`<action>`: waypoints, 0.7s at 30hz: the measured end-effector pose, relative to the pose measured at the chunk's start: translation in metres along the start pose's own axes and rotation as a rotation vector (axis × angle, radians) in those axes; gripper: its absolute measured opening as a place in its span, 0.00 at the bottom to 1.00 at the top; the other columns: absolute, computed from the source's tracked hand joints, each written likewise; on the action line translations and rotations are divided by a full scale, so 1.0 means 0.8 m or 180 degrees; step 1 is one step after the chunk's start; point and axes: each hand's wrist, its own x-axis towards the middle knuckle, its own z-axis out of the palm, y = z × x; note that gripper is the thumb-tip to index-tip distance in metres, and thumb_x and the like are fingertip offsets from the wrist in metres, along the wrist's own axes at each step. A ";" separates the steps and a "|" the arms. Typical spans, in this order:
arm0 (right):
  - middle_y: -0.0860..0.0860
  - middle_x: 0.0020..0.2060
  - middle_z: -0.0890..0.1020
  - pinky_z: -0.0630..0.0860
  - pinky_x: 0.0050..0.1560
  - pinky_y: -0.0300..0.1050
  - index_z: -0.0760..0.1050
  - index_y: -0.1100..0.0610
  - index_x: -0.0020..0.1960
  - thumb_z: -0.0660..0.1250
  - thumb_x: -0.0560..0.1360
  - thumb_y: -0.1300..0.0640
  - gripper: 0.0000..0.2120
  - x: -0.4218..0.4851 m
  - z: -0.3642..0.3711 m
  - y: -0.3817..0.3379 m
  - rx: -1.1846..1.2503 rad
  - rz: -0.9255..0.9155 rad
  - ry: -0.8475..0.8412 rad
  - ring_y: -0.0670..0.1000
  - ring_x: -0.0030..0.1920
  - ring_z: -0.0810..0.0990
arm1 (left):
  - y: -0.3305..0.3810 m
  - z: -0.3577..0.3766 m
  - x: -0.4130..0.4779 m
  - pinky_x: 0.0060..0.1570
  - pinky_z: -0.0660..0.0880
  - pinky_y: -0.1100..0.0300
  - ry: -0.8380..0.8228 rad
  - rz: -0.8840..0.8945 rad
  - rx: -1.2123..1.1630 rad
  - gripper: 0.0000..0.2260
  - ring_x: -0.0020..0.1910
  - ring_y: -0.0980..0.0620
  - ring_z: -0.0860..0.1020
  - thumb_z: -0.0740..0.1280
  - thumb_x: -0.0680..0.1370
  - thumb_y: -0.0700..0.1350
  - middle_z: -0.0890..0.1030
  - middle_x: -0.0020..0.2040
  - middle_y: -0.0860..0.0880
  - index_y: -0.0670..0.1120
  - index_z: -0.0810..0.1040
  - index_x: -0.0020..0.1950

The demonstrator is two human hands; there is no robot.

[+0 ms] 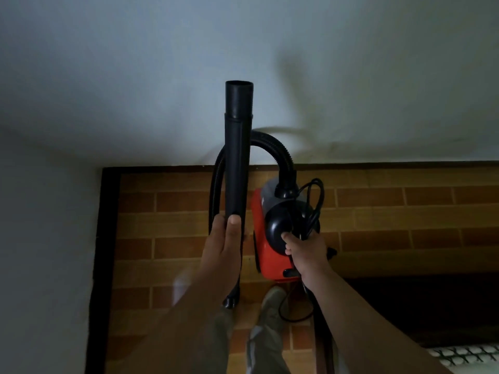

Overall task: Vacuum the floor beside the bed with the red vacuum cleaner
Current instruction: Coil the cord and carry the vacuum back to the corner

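1. The tube's (237,157) lower end is hidden inside the left hand (225,238).
2. The right hand (305,252) hides part of the vacuum cleaner (260,238).
3. The bed (464,356) is cut off at the lower right corner.
4. The shoe (272,300) is dim and blurred.

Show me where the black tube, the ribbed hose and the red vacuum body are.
black tube (238,157): head view, middle of shaft.
ribbed hose (282,153): head view, top of bend.
red vacuum body (270,263): head view, lower red panel.

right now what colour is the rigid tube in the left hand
Black: the rigid plastic tube, clearest in head view.
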 end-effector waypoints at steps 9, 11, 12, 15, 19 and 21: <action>0.50 0.34 0.79 0.74 0.35 0.42 0.78 0.55 0.48 0.70 0.76 0.61 0.03 0.126 0.024 0.069 -0.0122 -0.0022 0.0011 0.48 0.33 0.77 | -0.107 0.040 0.072 0.37 0.74 0.55 0.0006 0.0069 0.0121 0.22 0.35 0.52 0.74 0.52 0.82 0.66 0.76 0.36 0.54 0.51 0.74 0.49; 0.50 0.41 0.83 0.78 0.43 0.46 0.78 0.52 0.50 0.71 0.76 0.60 0.05 0.152 0.030 0.085 -0.0122 -0.0078 0.0013 0.51 0.42 0.81 | -0.126 0.050 0.088 0.37 0.75 0.57 0.0086 0.0067 0.0125 0.21 0.35 0.55 0.75 0.52 0.80 0.66 0.76 0.36 0.56 0.52 0.74 0.49; 0.51 0.45 0.84 0.80 0.50 0.49 0.78 0.51 0.53 0.71 0.76 0.60 0.07 0.164 0.033 0.092 -0.0143 -0.0119 0.0017 0.53 0.47 0.82 | -0.134 0.055 0.095 0.38 0.75 0.58 0.0097 0.0075 0.0118 0.20 0.35 0.56 0.75 0.52 0.79 0.66 0.77 0.36 0.55 0.53 0.74 0.49; 0.49 0.51 0.83 0.79 0.60 0.55 0.78 0.49 0.59 0.71 0.76 0.58 0.12 0.196 0.040 0.106 -0.0210 -0.0226 0.0017 0.55 0.55 0.82 | -0.156 0.069 0.116 0.40 0.76 0.58 0.0218 0.0064 0.0033 0.21 0.36 0.56 0.77 0.51 0.78 0.67 0.78 0.38 0.56 0.53 0.75 0.50; 0.47 0.47 0.84 0.80 0.58 0.57 0.76 0.42 0.47 0.71 0.75 0.58 0.10 0.232 0.039 0.115 -0.0409 -0.0417 -0.0048 0.54 0.53 0.83 | -0.175 0.087 0.138 0.45 0.77 0.55 0.0408 0.0079 -0.0164 0.26 0.40 0.52 0.79 0.51 0.76 0.69 0.79 0.42 0.46 0.50 0.76 0.51; 0.48 0.46 0.84 0.80 0.59 0.57 0.76 0.42 0.46 0.71 0.76 0.58 0.11 0.245 0.037 0.114 -0.0494 -0.0491 -0.0065 0.54 0.53 0.83 | -0.183 0.092 0.145 0.47 0.79 0.51 0.0463 0.0104 -0.0213 0.26 0.42 0.50 0.80 0.51 0.77 0.70 0.79 0.43 0.45 0.50 0.76 0.51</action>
